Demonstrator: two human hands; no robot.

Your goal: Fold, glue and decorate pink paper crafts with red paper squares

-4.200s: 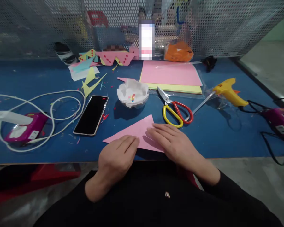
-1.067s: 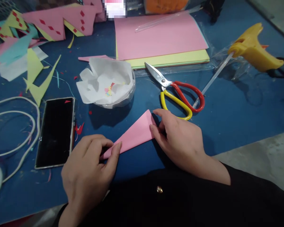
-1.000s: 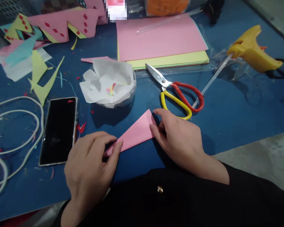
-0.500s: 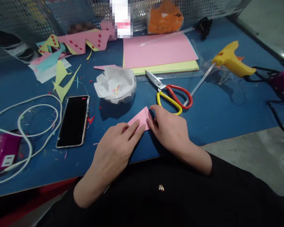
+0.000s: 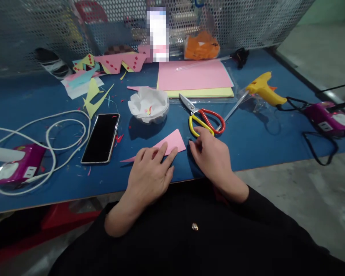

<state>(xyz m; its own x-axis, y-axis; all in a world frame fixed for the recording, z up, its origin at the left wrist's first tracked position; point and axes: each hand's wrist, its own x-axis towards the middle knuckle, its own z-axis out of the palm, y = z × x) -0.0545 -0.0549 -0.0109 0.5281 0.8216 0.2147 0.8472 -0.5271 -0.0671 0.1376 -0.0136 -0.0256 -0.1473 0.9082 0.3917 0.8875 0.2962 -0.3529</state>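
Observation:
A folded piece of pink paper (image 5: 175, 141) lies near the table's front edge, with a thin point sticking out to the left. My left hand (image 5: 151, 168) rests on it from above, fingers spread and pressing it flat. Just right of the paper, my right hand (image 5: 212, 155) is off it, thumb and forefinger apart and the other fingers curled. Its fingertips overlap the yellow handle of the scissors (image 5: 194, 110); whether they touch it I cannot tell. The scissors have one red and one yellow handle and point away to the left.
Behind my hands stands a white paper bowl (image 5: 149, 105) with scraps. A phone (image 5: 100, 138) and white cable (image 5: 53, 153) lie left. Pink and yellow sheets (image 5: 194, 76) lie at the back, a yellow glue gun (image 5: 266, 89) to the right. Purple power sockets (image 5: 329, 117) sit farther right.
My right hand has come off the pink paper and shifted right toward the scissors' handles. My left hand stays on the paper. The camera view has tilted up somewhat.

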